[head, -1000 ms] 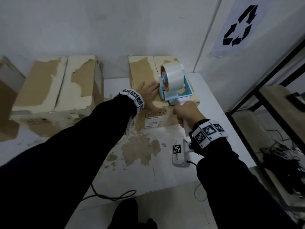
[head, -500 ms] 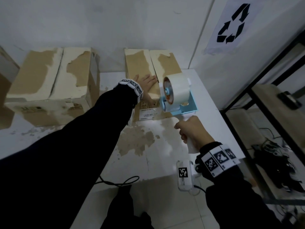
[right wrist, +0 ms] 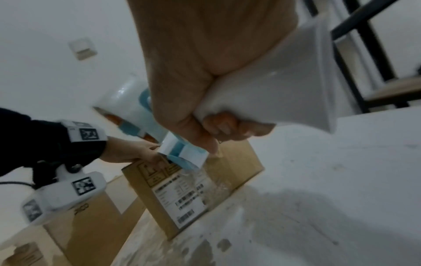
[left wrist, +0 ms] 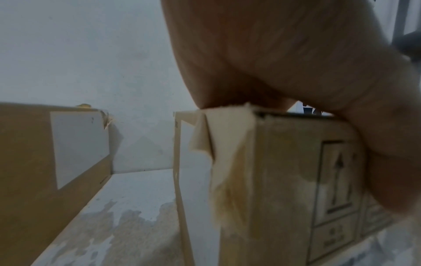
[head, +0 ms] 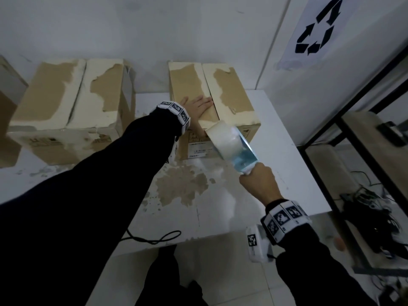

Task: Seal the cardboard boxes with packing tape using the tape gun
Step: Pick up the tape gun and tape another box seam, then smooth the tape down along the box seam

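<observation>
A small cardboard box (head: 229, 96) with torn top flaps stands at the back of the white table (head: 276, 133). My left hand (head: 199, 107) lies flat on its left flap, fingers straight. My right hand (head: 260, 184) grips the white handle of a blue tape gun (head: 240, 155) carrying a roll of clear tape (head: 223, 138). The gun hangs tilted in front of the box's near face, just below its top edge. In the right wrist view the tape gun's (right wrist: 180, 154) mouth touches the box (right wrist: 234, 165) front, with clear tape on the label side.
A larger cardboard box (head: 66, 100) with torn flaps stands to the left. A black metal shelf rack (head: 357, 133) stands right of the table, with cables on the floor. A black cable (head: 154, 238) loops over the table's worn front edge.
My right hand has drawn the tape gun off the box top, toward me and down over its front edge. My left hand stays pressed on the flap.
</observation>
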